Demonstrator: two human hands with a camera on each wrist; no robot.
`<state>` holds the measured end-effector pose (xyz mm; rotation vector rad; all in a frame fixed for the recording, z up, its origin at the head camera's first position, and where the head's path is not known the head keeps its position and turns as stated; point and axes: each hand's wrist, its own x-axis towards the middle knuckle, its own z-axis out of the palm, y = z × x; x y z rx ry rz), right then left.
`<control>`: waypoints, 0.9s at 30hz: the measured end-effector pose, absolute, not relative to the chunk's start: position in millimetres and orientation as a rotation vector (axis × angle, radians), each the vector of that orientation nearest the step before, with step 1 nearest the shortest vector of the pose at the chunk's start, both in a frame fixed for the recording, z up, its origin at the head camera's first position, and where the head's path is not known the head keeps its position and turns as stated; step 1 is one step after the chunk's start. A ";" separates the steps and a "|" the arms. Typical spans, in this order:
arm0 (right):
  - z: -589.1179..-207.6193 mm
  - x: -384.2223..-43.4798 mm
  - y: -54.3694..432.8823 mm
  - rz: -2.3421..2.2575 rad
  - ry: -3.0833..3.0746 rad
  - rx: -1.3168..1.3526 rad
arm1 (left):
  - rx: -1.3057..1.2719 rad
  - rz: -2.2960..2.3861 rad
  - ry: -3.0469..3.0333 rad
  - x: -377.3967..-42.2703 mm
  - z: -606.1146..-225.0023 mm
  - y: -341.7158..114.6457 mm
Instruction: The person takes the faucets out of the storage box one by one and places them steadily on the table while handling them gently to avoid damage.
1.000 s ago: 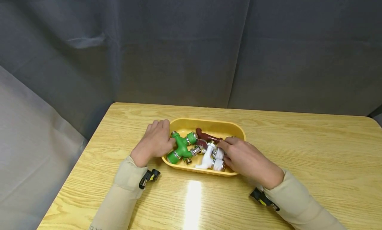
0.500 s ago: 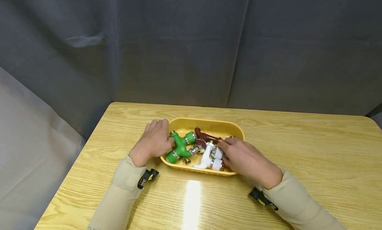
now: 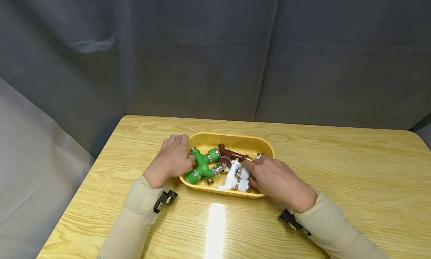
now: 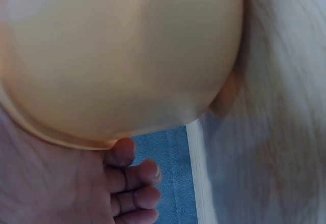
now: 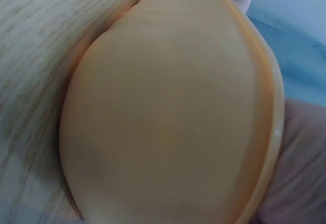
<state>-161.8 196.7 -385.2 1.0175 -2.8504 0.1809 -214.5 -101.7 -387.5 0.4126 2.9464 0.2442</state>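
In the head view, a yellow oval plastic tub (image 3: 232, 135) holds several plastic taps. My left hand (image 3: 171, 156) grips its left end, thumb over the rim and fingers outside; in the left wrist view those fingers curl beneath the rim. Close to that thumb lies a green branched tap (image 3: 203, 165) with green knobs. A dark brown tap (image 3: 231, 153) is at the back, and a white tap (image 3: 231, 175) at the front. My right hand (image 3: 277, 180) reaches over the right end, its fingers beside the white ribbed knobs (image 3: 243, 185); whether they hold anything is hidden.
The tub stands on a light wood-grain table (image 3: 336, 169). Dark grey cloth (image 3: 202, 64) hangs behind the far edge, and paler cloth (image 3: 33, 176) hangs on the left. A strip of glare crosses the front of the table.
The whole scene has drifted slightly left in the head view. The right fingertips have shifted a little, showing more brass at the brown tap's end. The left hand keeps its grip.
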 end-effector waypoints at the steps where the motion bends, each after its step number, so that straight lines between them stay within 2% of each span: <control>1: -385.3 -161.9 196.9 0.173 -2.845 1.021 | 0.414 0.244 2.948 -214.8 -387.7 -101.7; 27: -386.2 -167.7 198.7 0.165 -2.829 1.071 | 0.413 0.263 2.947 -218.2 -389.1 -99.2</control>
